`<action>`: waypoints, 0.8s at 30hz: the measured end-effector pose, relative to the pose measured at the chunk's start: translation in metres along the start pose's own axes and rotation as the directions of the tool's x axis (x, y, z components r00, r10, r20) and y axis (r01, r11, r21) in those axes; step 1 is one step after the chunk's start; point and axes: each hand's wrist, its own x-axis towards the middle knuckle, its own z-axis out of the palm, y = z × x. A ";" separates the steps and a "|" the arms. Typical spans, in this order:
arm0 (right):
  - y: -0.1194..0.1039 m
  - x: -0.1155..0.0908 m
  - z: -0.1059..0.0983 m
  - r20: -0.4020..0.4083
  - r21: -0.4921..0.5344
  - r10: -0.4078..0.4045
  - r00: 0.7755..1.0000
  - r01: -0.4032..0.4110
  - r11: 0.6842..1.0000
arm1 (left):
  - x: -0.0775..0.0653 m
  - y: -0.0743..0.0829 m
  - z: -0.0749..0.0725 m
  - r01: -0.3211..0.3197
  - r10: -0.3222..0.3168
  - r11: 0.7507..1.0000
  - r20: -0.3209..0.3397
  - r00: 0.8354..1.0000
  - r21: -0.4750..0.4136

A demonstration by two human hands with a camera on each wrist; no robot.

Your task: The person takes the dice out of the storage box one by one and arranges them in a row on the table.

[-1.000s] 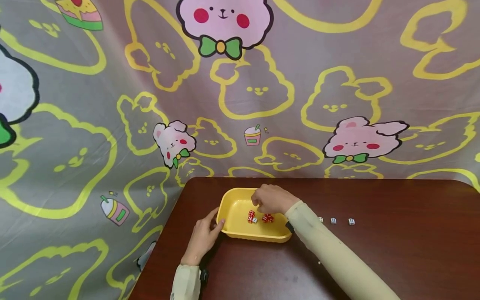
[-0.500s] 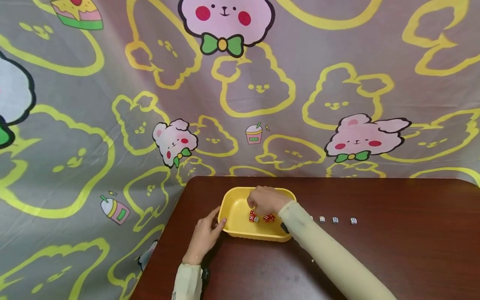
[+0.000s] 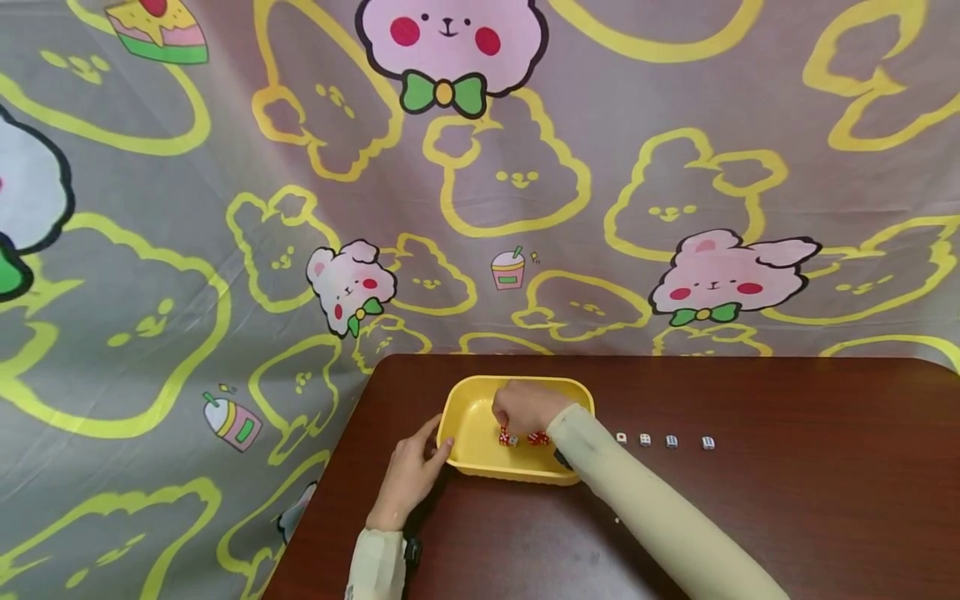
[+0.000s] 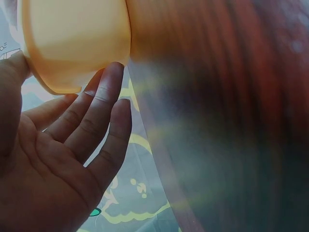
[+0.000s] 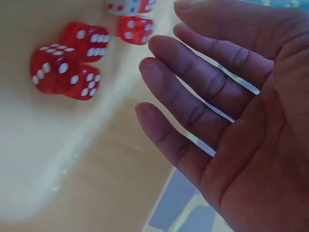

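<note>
A yellow plastic tray stands on the table. My left hand grips its left end, thumb at the rim and fingers against the outer wall. Over the tray's inside hovers my right hand, fingers loosely bent and apart in the right wrist view, with nothing visible between them. Close to those fingertips lie a red die and a white die, partly cut off by the frame edge. A cluster of red dice sits farther along the tray floor.
White dice stand in a spaced row on the dark wooden table, right of the tray. Part of that row may be behind the right sleeve. A patterned cloth hangs behind and to the left of the table.
My right hand has shifted slightly left and lower into the tray, towards the left-hand dice. More of the white dice row shows past the sleeve. My left hand stays on the tray.
</note>
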 end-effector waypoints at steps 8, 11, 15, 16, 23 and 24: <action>0.002 0.006 0.008 0.045 -0.007 0.050 0.998 -0.050 0.999 | 0.000 0.000 0.000 0.001 -0.001 1.000 0.006 1.000 0.002; 0.002 0.006 0.009 0.039 -0.012 0.046 0.998 -0.045 0.999 | 0.001 0.000 0.000 -0.008 0.008 1.000 0.004 1.000 0.000; 0.002 0.007 0.011 0.036 -0.041 0.029 0.999 -0.028 0.999 | 0.001 0.000 0.000 -0.011 0.011 1.000 0.003 1.000 -0.005; 0.002 0.007 0.011 0.036 -0.046 0.025 0.999 -0.023 0.999 | 0.001 0.000 0.000 -0.011 0.011 1.000 0.003 1.000 -0.005; 0.001 0.008 0.015 0.036 -0.063 0.012 0.999 -0.009 0.998 | 0.000 0.001 0.001 -0.014 0.014 1.000 -0.002 1.000 -0.016; 0.000 0.008 0.015 0.039 -0.063 0.016 0.999 -0.013 0.998 | 0.000 0.001 0.000 -0.013 0.013 1.000 -0.002 1.000 -0.017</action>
